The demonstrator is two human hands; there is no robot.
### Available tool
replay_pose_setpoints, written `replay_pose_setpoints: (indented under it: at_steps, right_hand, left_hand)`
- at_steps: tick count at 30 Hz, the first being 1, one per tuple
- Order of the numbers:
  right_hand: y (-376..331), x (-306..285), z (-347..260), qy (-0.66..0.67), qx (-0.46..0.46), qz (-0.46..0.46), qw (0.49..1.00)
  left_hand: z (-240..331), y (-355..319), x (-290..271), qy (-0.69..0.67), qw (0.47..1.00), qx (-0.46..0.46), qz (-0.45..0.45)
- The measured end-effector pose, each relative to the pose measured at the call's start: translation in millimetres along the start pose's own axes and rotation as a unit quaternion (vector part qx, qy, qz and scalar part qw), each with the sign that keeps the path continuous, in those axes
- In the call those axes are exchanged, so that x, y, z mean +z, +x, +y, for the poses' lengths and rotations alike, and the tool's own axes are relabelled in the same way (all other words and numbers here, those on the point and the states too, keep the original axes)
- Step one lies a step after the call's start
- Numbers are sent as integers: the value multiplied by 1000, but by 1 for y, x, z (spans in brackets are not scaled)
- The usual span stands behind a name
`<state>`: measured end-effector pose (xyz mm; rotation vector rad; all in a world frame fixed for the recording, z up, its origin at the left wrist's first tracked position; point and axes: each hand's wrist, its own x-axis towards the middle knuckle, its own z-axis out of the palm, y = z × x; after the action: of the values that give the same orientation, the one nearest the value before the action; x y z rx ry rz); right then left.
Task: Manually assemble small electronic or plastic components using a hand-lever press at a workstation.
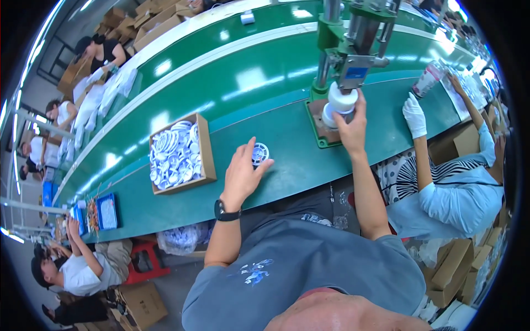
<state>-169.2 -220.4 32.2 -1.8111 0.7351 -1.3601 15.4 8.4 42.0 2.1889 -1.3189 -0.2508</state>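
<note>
Nearest the camera was my grey-blue shirt (314, 254), and beyond it ran the green table (226, 129). On it, just right of my left hand (241, 174), lay a white spoked disc (259, 154), between that hand and the press (356, 58). My left thumb and forefinger stood apart about the disc's left and near sides; whether they pinched its rim I could not tell. Being round, it had no long axis to line up with, and it seemed to lie flat, spokes upward. My left hand was much the nearer to it; my right hand (352, 127) was well off to the right and farther forward, closed around the right side of a white round stack (343, 101) at the press, thumb toward me. So the disc lay left of the press and nearer my body. On the far side of my left hand from the press, apart from it, stood a cardboard box (206, 149) full of white plastic parts (171, 154). Well to the right, a co-worker's gloved hand (414, 116) was over the table.
</note>
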Motion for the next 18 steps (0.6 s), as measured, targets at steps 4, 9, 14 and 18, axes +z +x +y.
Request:
replay_pose_setpoints:
  at_steps: [4,9,14,18]
  right_hand:
    - [7,-20,7,-69,22,49,996]
    - [19,-85,71,-260,-14,73,963]
    - [-12,-55,23,-293,-123,109,942]
    - [-92,27,-64,-87,-123,-252,956]
  left_hand:
    - [-22,-22,-1,-216,976,-17,21]
    - [-23,-21,13,-198,978,52,38]
    - [-21,-19,22,-120,989,56,62]
    - [-18,-17,22,-128,989,48,56]
